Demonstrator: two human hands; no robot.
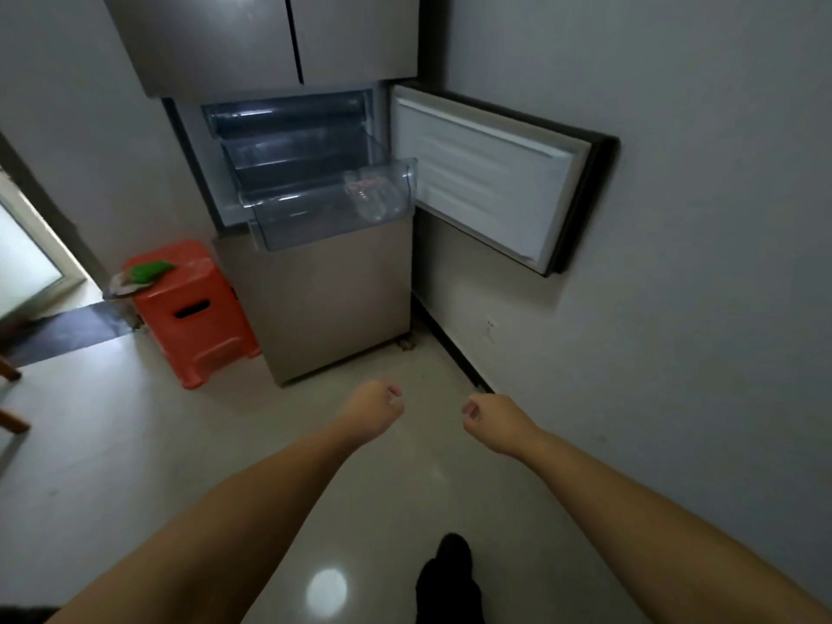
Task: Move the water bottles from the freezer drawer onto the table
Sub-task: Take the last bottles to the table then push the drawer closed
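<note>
While both arms stretch forward over the pale floor, nothing is in either hand. Far left, an orange plastic stool [193,308] stands just beside the fridge, something green [151,271] lying on top. Next, the left hand [373,409], fingers loosely curled, holding nothing. Above it, the clear freezer drawer [328,209] sticks out of the open compartment, and a water bottle [373,195] lies in its right end. Right hand [488,421] loosely curled too, empty. Further right, the freezer door [490,177] hangs wide open against the wall.

home kitchen | fridge [288,47] | plastic stool [193,308] | tiled floor [135,443]
</note>
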